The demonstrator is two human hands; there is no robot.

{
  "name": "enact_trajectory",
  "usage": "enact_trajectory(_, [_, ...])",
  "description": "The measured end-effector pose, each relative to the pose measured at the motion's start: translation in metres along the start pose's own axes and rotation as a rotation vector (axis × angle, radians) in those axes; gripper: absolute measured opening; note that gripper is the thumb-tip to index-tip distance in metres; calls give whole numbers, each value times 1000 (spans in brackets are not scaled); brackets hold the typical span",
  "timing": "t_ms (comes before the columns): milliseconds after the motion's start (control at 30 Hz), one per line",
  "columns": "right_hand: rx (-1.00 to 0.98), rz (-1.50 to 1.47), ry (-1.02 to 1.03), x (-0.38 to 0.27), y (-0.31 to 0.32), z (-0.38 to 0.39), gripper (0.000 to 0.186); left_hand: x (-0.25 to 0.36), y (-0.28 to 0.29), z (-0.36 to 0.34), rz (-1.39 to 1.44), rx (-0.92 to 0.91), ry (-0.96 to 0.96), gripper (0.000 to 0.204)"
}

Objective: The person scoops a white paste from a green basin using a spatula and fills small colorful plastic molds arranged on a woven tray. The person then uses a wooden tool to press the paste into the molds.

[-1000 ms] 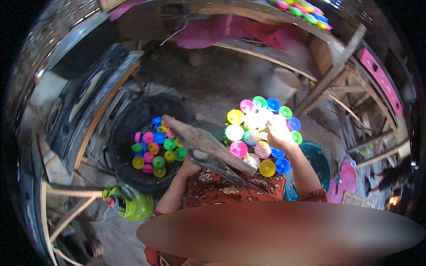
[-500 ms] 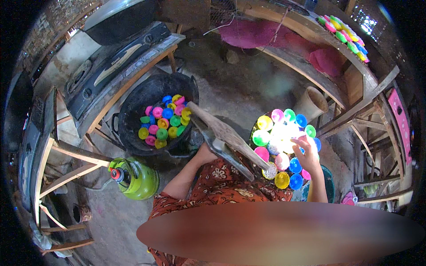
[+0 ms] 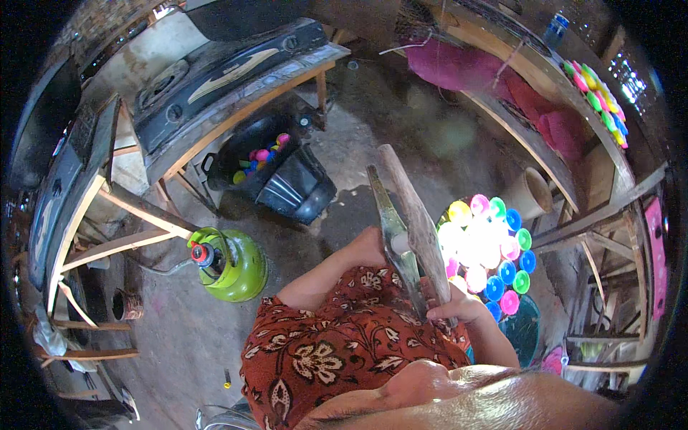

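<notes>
A long two-armed tool stands tilted in front of my lap: a rough wooden bar (image 3: pixel 412 201) beside a flat grey-green bar (image 3: pixel 390 228), with a pale cylindrical piece between them. My left hand (image 3: pixel 367 247) is closed at the flat bar's side, its fingertips partly hidden. My right hand (image 3: pixel 462 307) grips the wooden bar's lower end. Just right of it lies a round cluster of small plastic cups (image 3: pixel 507 271) in several colours, some washed out by bright light. Farther left, a black tub (image 3: pixel 297 188) leans with its outer side toward me; more coloured cups (image 3: pixel 261 155) show inside.
A green gas cylinder (image 3: pixel 240 269) stands on the floor at left, near a wooden-framed stove table (image 3: pixel 251 93). A teal bucket (image 3: pixel 523 331) is below the right-hand cups. At far right are a pale bucket (image 3: pixel 534 195), wooden racks and another cup cluster (image 3: pixel 598 104).
My right hand has moved from the cups to the wooden bar's lower end. The tool has swung more upright. The tub now leans away, showing its outside, and the view has shifted.
</notes>
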State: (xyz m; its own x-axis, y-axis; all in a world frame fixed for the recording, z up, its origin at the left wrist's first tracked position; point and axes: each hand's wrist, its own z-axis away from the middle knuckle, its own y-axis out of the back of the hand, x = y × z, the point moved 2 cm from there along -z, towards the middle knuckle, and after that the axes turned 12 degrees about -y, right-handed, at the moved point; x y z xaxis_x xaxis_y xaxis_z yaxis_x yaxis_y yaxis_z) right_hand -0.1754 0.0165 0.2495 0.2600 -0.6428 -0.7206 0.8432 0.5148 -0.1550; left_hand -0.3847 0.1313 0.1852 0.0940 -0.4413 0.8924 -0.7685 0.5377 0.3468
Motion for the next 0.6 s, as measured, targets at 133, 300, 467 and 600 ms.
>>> enact_trajectory(133, [-19,-119,141,-1,-11,-5,84,-7,20,3,17,-238,116,59])
enact_trajectory(300, [61,-258,63,7,0,3,98,-57,95,15,327,31,-52,62])
enact_trajectory(467, [158,-334,356,3,9,47,116,-154,150,90,-135,1288,428,33])
enact_trajectory(600, [253,-358,501,-10,10,72,116,-207,142,127,-734,945,725,60])
